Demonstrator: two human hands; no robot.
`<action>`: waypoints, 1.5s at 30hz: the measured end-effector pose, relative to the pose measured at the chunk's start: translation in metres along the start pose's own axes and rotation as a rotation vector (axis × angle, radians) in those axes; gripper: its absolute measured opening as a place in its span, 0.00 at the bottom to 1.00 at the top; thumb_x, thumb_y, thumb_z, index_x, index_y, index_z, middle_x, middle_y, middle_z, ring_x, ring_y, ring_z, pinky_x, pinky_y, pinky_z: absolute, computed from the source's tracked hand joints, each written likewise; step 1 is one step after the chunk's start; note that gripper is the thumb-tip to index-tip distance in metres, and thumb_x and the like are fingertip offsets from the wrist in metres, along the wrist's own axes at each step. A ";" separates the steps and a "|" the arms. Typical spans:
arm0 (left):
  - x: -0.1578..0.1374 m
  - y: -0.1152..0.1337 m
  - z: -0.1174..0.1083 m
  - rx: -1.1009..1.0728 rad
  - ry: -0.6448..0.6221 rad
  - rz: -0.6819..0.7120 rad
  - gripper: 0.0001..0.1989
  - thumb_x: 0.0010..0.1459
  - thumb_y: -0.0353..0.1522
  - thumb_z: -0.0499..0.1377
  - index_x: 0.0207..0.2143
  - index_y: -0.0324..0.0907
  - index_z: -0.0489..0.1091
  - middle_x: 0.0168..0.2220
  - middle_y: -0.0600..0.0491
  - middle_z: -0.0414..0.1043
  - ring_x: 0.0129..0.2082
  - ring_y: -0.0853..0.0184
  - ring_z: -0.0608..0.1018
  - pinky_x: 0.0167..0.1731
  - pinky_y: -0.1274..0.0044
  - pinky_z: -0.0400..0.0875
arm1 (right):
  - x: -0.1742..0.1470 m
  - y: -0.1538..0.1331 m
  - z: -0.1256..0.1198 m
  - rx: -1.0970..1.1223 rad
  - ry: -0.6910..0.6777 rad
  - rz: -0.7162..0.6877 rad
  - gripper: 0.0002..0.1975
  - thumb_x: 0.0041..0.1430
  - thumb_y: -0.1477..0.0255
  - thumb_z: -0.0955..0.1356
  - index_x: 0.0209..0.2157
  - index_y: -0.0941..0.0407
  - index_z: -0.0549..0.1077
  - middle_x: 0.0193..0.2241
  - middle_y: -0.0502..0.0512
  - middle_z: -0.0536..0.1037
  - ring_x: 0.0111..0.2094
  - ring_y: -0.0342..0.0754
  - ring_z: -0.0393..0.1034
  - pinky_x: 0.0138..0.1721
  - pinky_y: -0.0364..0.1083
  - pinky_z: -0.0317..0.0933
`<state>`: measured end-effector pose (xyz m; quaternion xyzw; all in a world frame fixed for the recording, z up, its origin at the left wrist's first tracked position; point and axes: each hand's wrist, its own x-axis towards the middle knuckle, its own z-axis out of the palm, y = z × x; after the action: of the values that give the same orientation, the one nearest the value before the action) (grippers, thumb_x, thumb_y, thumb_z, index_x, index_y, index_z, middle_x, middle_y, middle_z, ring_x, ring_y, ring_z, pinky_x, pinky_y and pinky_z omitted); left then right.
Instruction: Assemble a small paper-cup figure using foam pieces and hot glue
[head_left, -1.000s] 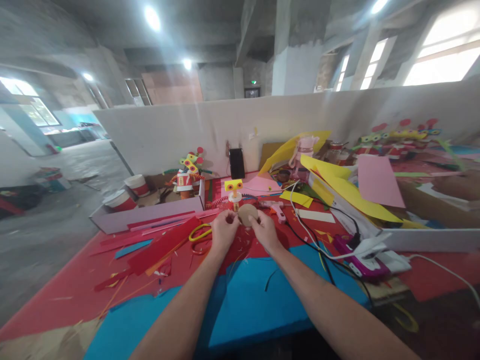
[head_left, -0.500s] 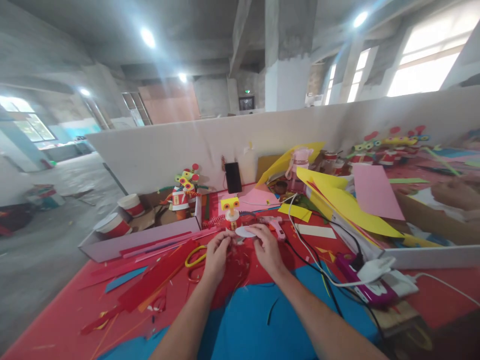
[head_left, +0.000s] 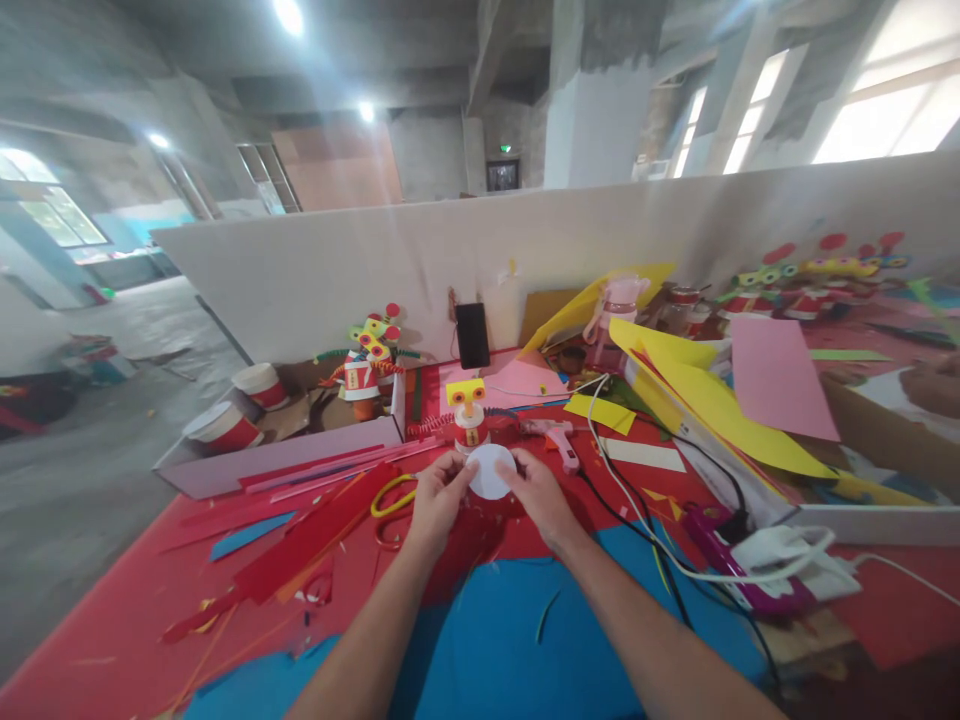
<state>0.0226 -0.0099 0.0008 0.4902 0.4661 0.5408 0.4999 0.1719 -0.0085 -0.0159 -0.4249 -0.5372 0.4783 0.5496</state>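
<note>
A white paper disc [head_left: 492,473] is pinched between my two hands, its flat face turned toward me. My left hand [head_left: 441,492] grips its left edge and my right hand [head_left: 538,490] its right edge, thumbs on the near face. Just behind the disc stands a paper-cup figure [head_left: 469,418] with a yellow roll head, round eyes and coiled arms. To the right of it lies a pink glue gun [head_left: 559,440]. Yellow-handled scissors [head_left: 391,497] rest beside my left hand, partly hidden by it.
At left, a box [head_left: 285,455] holds paper cups and a finished-looking figure [head_left: 363,365]. A phone [head_left: 472,336] leans on the white partition. Right are yellow sheets [head_left: 697,400] in a box, a purple power strip [head_left: 739,565] and cables. Red strips [head_left: 307,540] and blue paper [head_left: 517,630] cover the front.
The white disc has been tilted up from nearly edge-on to face me, both hands still holding it. The camera view has shifted slightly.
</note>
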 end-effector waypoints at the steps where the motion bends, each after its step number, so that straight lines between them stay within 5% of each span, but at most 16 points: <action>1: -0.001 0.000 0.001 0.020 -0.004 0.014 0.16 0.47 0.42 0.65 0.24 0.40 0.66 0.14 0.61 0.60 0.13 0.78 0.60 0.15 0.83 0.51 | 0.000 0.001 0.001 0.000 -0.030 0.007 0.16 0.51 0.59 0.69 0.36 0.57 0.74 0.32 0.55 0.78 0.34 0.52 0.73 0.35 0.49 0.68; 15: 0.000 0.000 0.001 -0.057 -0.022 0.008 0.14 0.47 0.41 0.65 0.26 0.39 0.69 0.18 0.59 0.65 0.15 0.77 0.62 0.16 0.83 0.53 | -0.002 -0.002 -0.001 0.040 -0.106 0.009 0.21 0.56 0.55 0.64 0.40 0.58 0.75 0.32 0.55 0.79 0.33 0.51 0.73 0.38 0.48 0.67; 22: -0.001 0.009 -0.003 0.188 -0.153 0.105 0.16 0.48 0.43 0.64 0.24 0.38 0.70 0.18 0.58 0.66 0.18 0.76 0.64 0.19 0.83 0.57 | 0.001 -0.002 -0.012 -0.012 -0.246 0.119 0.21 0.47 0.57 0.72 0.34 0.61 0.77 0.24 0.52 0.76 0.27 0.46 0.69 0.31 0.44 0.64; 28: 0.000 0.007 0.000 0.094 -0.138 0.128 0.13 0.50 0.40 0.63 0.30 0.38 0.71 0.22 0.57 0.68 0.21 0.75 0.66 0.23 0.82 0.61 | 0.001 -0.003 -0.011 -0.018 -0.105 0.044 0.20 0.54 0.55 0.67 0.33 0.60 0.76 0.13 0.46 0.65 0.19 0.42 0.61 0.22 0.41 0.58; 33: 0.004 0.003 -0.006 0.097 -0.123 0.123 0.14 0.49 0.38 0.64 0.34 0.38 0.74 0.29 0.52 0.74 0.27 0.70 0.71 0.28 0.80 0.65 | 0.003 -0.007 -0.013 -0.033 -0.062 -0.083 0.15 0.53 0.59 0.68 0.31 0.57 0.75 0.26 0.52 0.76 0.30 0.46 0.70 0.33 0.43 0.65; 37: 0.004 0.002 -0.004 0.015 -0.080 0.105 0.14 0.49 0.38 0.65 0.36 0.38 0.74 0.31 0.52 0.75 0.30 0.69 0.74 0.32 0.79 0.67 | 0.004 -0.004 -0.014 0.008 -0.033 0.018 0.16 0.49 0.57 0.70 0.29 0.57 0.72 0.17 0.47 0.71 0.19 0.42 0.65 0.22 0.41 0.61; 42: 0.003 0.000 0.000 -0.025 -0.134 0.039 0.17 0.47 0.38 0.66 0.38 0.38 0.72 0.30 0.52 0.75 0.25 0.72 0.72 0.25 0.81 0.66 | 0.002 -0.003 -0.012 0.119 -0.024 0.104 0.17 0.49 0.56 0.70 0.29 0.56 0.68 0.15 0.46 0.71 0.17 0.43 0.67 0.24 0.43 0.64; 45: 0.005 -0.003 -0.003 0.024 -0.124 0.056 0.17 0.50 0.39 0.64 0.39 0.37 0.72 0.28 0.54 0.73 0.20 0.75 0.68 0.20 0.82 0.63 | -0.001 -0.009 -0.012 -0.070 -0.014 0.020 0.16 0.56 0.56 0.64 0.27 0.55 0.67 0.14 0.46 0.68 0.17 0.42 0.64 0.22 0.41 0.60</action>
<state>0.0198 -0.0053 -0.0018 0.5417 0.4269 0.5174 0.5066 0.1846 -0.0103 -0.0081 -0.4460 -0.5532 0.4674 0.5259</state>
